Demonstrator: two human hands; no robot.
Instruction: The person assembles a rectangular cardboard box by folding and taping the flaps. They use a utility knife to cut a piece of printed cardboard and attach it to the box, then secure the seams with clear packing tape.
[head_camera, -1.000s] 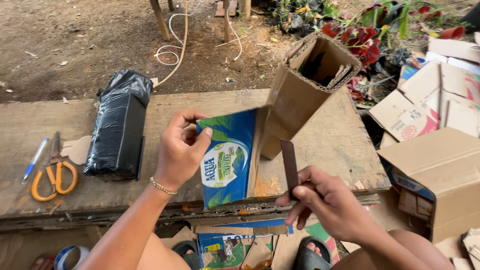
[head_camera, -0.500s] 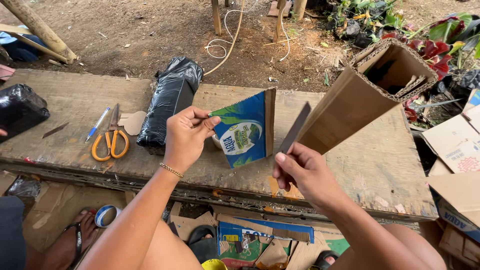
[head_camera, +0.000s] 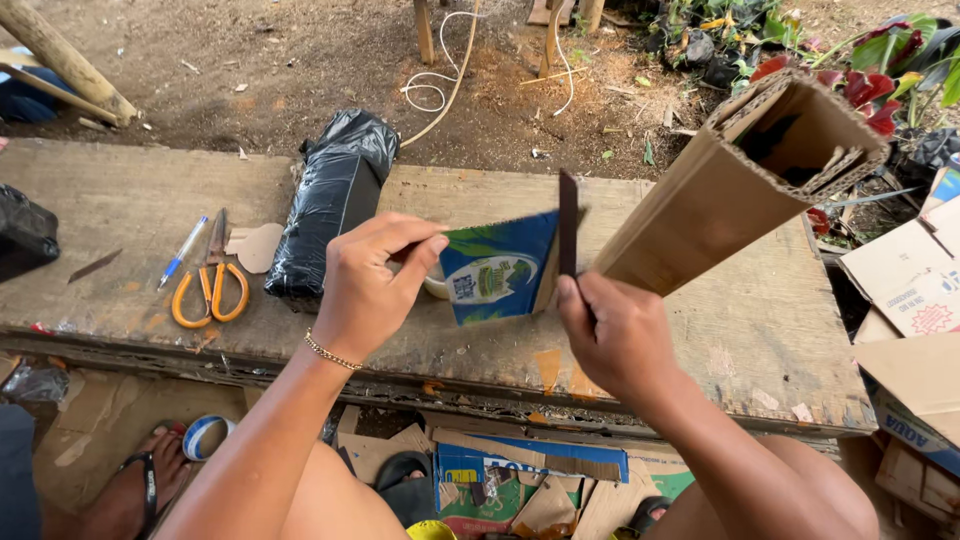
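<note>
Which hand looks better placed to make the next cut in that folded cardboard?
The right hand, probably: it already grips the dark blade upright against the folded cardboard piece. The left hand is busy pinching the blue printed flap.

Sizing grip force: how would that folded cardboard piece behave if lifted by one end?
The folded cardboard looks corrugated and layered, so probably stiff along its length and light. The left hand pinches its printed flap, which likely bends at the crease. The open end may crush.
</note>
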